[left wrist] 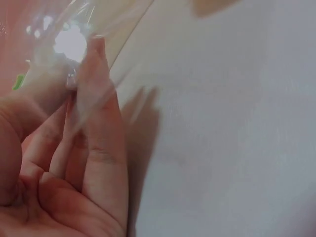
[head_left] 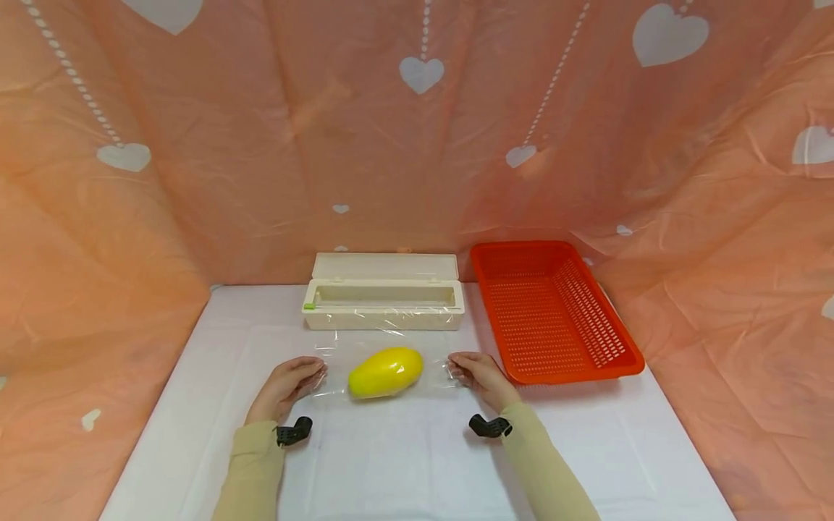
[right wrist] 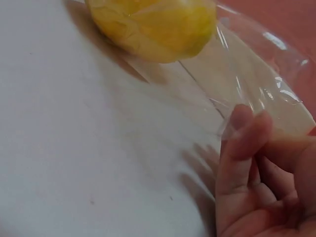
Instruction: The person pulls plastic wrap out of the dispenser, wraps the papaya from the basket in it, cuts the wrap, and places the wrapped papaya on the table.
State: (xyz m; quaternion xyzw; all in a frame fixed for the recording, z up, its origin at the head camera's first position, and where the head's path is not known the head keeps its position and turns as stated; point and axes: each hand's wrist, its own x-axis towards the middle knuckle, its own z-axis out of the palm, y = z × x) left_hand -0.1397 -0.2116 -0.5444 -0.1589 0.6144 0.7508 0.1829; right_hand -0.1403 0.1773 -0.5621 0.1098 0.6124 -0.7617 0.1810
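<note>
A smooth yellow fruit (head_left: 386, 373), oblong like a mango or papaya and greenish at one end, lies between the hands. Clear cling film (head_left: 335, 369) stretches from the white dispenser box (head_left: 384, 320) towards me. At its left corner, my left hand (head_left: 287, 383) pinches the film between thumb and fingers; the left wrist view shows this left hand (left wrist: 94, 143) close up. My right hand (head_left: 483, 378) pinches the opposite corner. In the right wrist view, film (right wrist: 237, 84) passes across the fruit (right wrist: 153, 29), beside the right hand's pinching fingertips (right wrist: 241, 118).
The dispenser's lid (head_left: 386, 266) stands raised at the back, and a green slider (head_left: 309, 306) sits at its left end. To the right is a red perforated basket (head_left: 508, 340), close to the right hand. A white cloth (head_left: 378, 463) covers the table, with an orange heart-patterned curtain (head_left: 260, 181) behind.
</note>
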